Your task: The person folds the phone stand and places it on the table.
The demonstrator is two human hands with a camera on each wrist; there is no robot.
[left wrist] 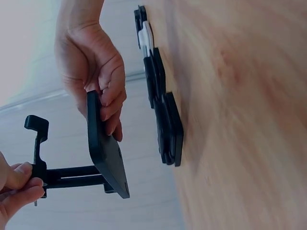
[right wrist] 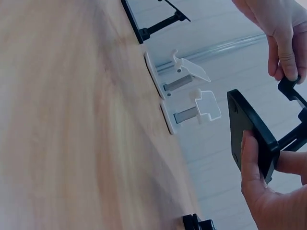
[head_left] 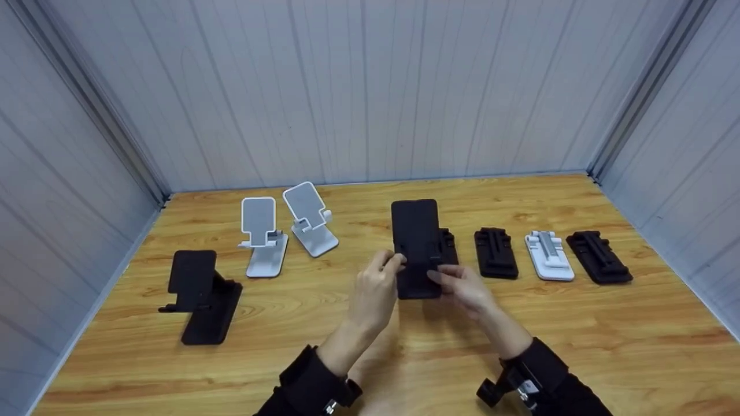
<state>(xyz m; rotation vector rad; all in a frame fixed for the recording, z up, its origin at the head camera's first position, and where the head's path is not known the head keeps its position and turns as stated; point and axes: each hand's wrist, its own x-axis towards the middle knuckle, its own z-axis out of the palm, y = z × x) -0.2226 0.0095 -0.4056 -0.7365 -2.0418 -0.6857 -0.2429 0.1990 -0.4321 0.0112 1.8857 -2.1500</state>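
Observation:
A black phone stand (head_left: 415,231) is held up off the table between both hands, its arm standing out from its base, as the left wrist view shows. My left hand (head_left: 373,289) pinches the lipped holder end (left wrist: 36,125) between thumb and fingers. On the other side, my right hand (head_left: 467,292) grips the flat base (right wrist: 249,129), thumb on one face and fingers on the other. Right behind the held stand lies a folded black stand (head_left: 448,247), partly hidden from the head camera.
To the right lie a folded black stand (head_left: 496,254), a folded white stand (head_left: 549,257) and another black one (head_left: 599,258). Unfolded stands are at left: one black (head_left: 199,289), two white (head_left: 266,257) (head_left: 315,238). Panel walls (head_left: 370,86) enclose the wooden table (head_left: 277,358).

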